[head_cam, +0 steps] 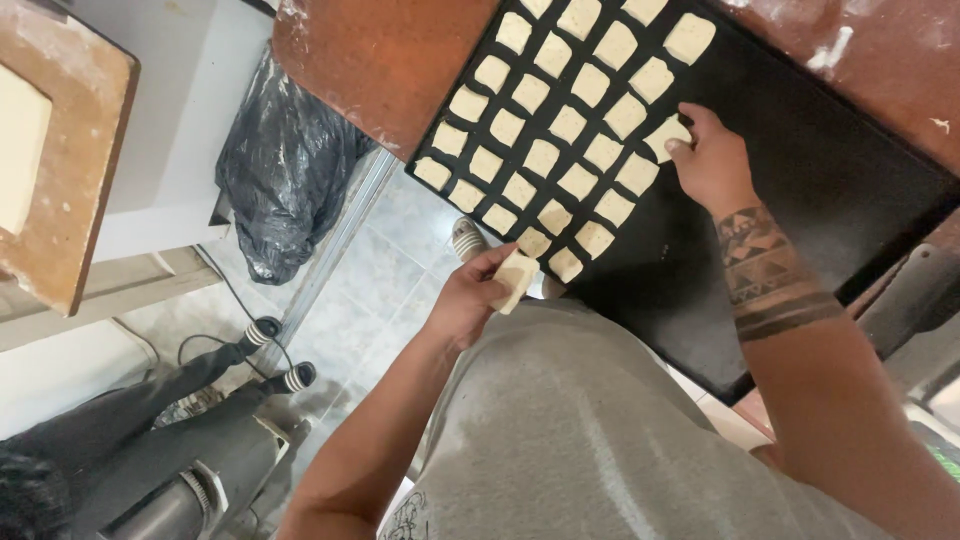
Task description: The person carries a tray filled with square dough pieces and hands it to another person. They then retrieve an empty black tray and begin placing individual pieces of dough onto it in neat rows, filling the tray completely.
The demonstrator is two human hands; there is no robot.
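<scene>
A black baking tray (pixel 800 210) lies on a reddish-brown table (pixel 380 60). Rows of several pale square dough pieces (pixel 565 125) cover its left part. My right hand (pixel 712 160) rests on the tray and pinches one dough piece (pixel 668 133) at the edge of the rows, setting it against the tray surface. My left hand (pixel 470 295) hovers off the tray's near corner and holds another square dough piece (pixel 515 280) between thumb and fingers. My grey shirt fills the lower middle of the view.
A black plastic bag (pixel 285 170) sits on the tiled floor to the left. A floured wooden board (pixel 60 150) with a dough slab is at far left. Another person's legs in dark trousers and striped socks (pixel 275 350) stretch across the lower left.
</scene>
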